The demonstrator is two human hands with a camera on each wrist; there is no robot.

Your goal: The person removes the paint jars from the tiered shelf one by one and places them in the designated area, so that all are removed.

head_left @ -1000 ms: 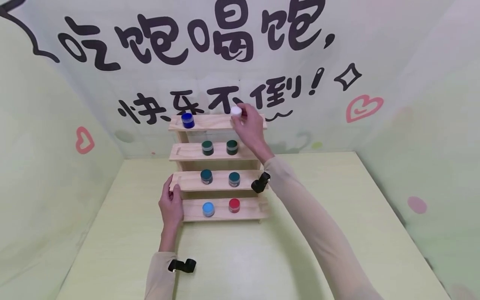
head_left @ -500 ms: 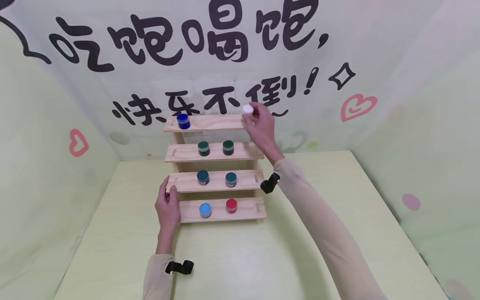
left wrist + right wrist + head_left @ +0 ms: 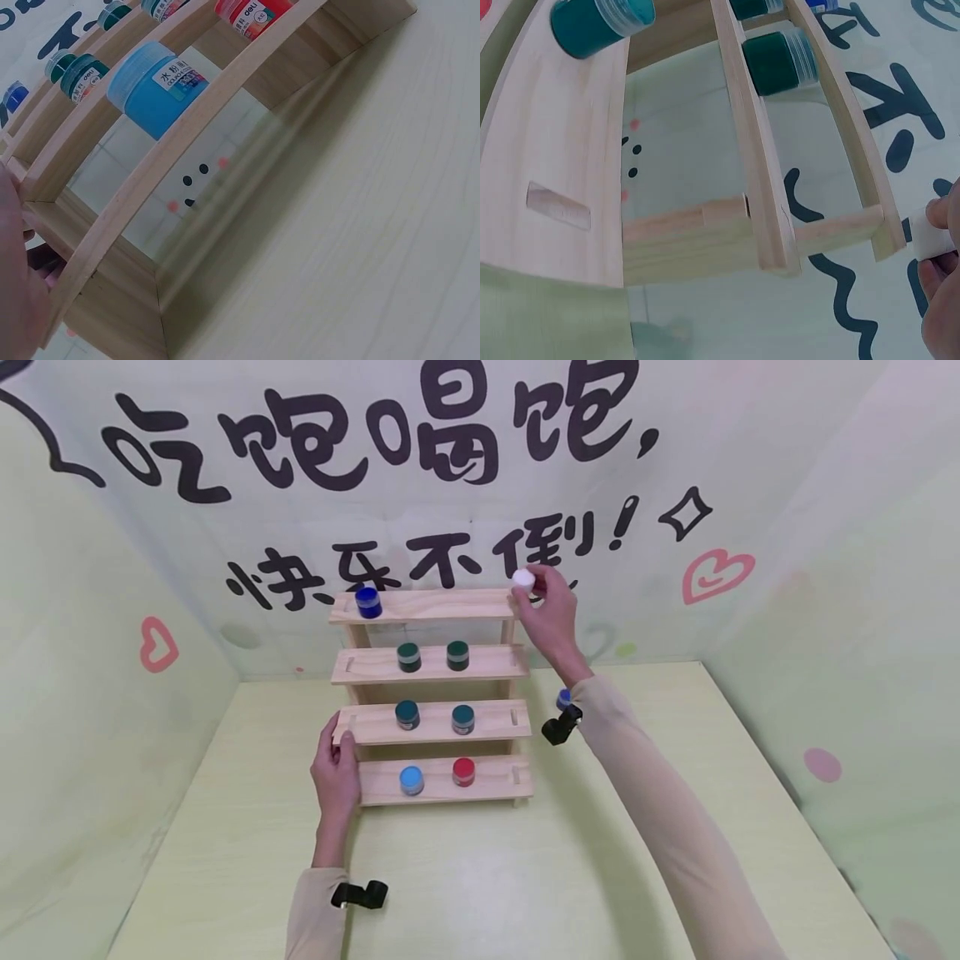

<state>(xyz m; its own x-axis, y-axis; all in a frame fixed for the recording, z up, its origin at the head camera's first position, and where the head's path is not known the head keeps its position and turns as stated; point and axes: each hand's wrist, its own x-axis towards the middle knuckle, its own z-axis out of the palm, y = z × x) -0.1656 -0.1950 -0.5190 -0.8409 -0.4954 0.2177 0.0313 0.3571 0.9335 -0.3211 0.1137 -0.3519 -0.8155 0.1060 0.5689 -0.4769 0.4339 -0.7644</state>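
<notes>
In the head view my right hand (image 3: 551, 617) pinches a small white paint jar (image 3: 523, 580) at the right end of the top shelf (image 3: 442, 604). The right wrist view has the white jar (image 3: 931, 234) just beyond that shelf's end, partly covered by my fingers (image 3: 939, 214). My left hand (image 3: 335, 777) grips the left end of the wooden four-tier rack (image 3: 348, 724), at the second shelf from the bottom. A dark blue paint jar (image 3: 368, 602) stands at the top shelf's left. Lower down, green jars (image 3: 408, 657), teal jars (image 3: 462, 719), a light blue jar (image 3: 411, 780) and a red jar (image 3: 463, 772) stand upright.
Another blue jar (image 3: 564, 699) stands on the table (image 3: 465, 877) to the right of the rack, partly hidden by my right sleeve (image 3: 660, 793). A printed wall sheet (image 3: 450, 518) with large black characters rises close behind the rack.
My right hand has moved right along the top shelf, carrying the white paint jar to its end. A blue jar on the table has come into sight. My left hand keeps its hold.
</notes>
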